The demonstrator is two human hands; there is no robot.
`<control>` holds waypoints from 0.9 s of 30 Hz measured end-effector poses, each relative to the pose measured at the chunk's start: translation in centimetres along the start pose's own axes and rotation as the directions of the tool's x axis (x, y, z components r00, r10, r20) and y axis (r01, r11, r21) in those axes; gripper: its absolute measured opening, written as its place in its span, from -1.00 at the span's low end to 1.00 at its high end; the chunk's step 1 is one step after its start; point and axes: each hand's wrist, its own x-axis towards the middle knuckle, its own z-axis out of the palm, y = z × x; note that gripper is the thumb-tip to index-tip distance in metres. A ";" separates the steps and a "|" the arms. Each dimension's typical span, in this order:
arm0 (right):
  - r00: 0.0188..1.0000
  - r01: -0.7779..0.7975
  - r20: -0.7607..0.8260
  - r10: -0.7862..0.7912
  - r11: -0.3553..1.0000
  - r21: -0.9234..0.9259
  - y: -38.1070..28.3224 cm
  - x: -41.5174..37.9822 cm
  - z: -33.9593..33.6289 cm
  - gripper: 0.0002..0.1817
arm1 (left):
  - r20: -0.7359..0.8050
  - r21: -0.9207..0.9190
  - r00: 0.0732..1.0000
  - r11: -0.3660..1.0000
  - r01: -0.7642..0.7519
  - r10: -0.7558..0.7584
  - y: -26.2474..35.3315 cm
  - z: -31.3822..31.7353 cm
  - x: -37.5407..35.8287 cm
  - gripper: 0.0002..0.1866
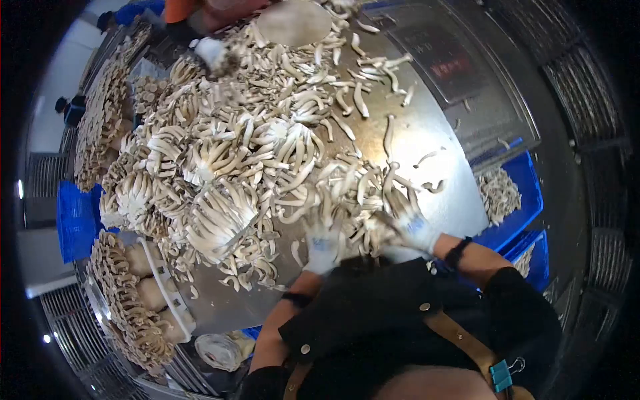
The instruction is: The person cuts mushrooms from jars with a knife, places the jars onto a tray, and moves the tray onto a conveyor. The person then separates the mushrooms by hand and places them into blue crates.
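Metal worktable (227,303) heaped with long-stemmed mushrooms (220,223); gloved left hand (325,241), right hand (412,225) among them; blurred, cannot tell either grip.

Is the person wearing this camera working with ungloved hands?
No, the left hand and right hand among the pale, long-stemmed mushrooms both wear white gloves with blue markings.

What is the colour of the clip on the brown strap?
The clip is teal, as the head view shows.
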 end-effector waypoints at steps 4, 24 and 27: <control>0.925 -0.012 -0.380 0.005 1.000 -0.014 8.4 12.3 -0.4 -0.33 | -0.045 -0.333 0.995 0.940 0.069 -0.089 1.2 0.3 9.9 -0.21; 0.869 -0.078 0.486 -0.090 0.946 0.316 7.9 34.7 -7.4 -0.28 | 0.360 -0.628 0.873 -0.777 -0.034 -0.330 -2.3 -2.7 10.4 -0.35; 0.883 -0.087 0.461 -0.086 0.936 0.341 9.3 31.1 -7.8 -0.35 | 0.079 -0.990 0.884 -0.140 0.016 -0.460 -1.8 -2.2 13.6 -0.55</control>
